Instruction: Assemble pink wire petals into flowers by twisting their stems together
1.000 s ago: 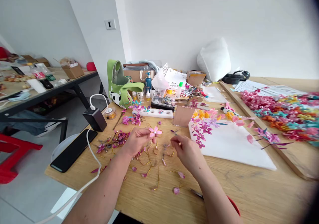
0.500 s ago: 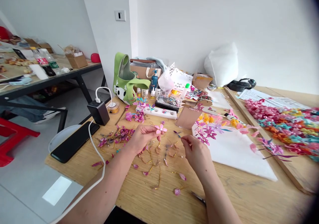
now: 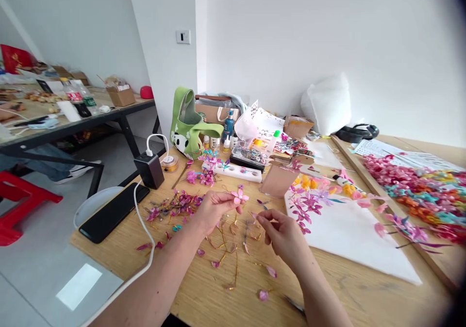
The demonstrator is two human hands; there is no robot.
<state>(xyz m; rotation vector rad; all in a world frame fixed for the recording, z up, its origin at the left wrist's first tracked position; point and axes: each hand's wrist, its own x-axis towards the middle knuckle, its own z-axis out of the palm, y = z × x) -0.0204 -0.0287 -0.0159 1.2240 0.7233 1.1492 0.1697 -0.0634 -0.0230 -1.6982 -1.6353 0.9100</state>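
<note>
My left hand (image 3: 214,211) pinches a pink artificial flower (image 3: 239,196) between thumb and fingertips, raised over the table. To its right, my right hand (image 3: 284,232) is closed, thumb against forefinger, with a small pale pink petal (image 3: 254,215) at the fingertips. A dark blue leaf piece (image 3: 262,204) lies just beyond it. Below the hands, loose petals on gold wire stems (image 3: 236,271) are scattered on the wooden table. A heap of purple flower pieces (image 3: 182,202) lies left of my left hand. Near my right forearm is a partly hidden dark metal tool (image 3: 294,305).
A white foam board (image 3: 353,239) with finished flowers stands right. Behind are a white holed strip (image 3: 236,172), a green bag (image 3: 185,128) and small bottles. Left are a black phone (image 3: 112,213), a power block (image 3: 150,170) and a white cable (image 3: 143,225) crossing my left forearm.
My right hand has moved left and slightly down, closer to the flower, and a pale petal now shows at its fingertips. My left hand keeps the flower. The view has tilted slightly up.
</note>
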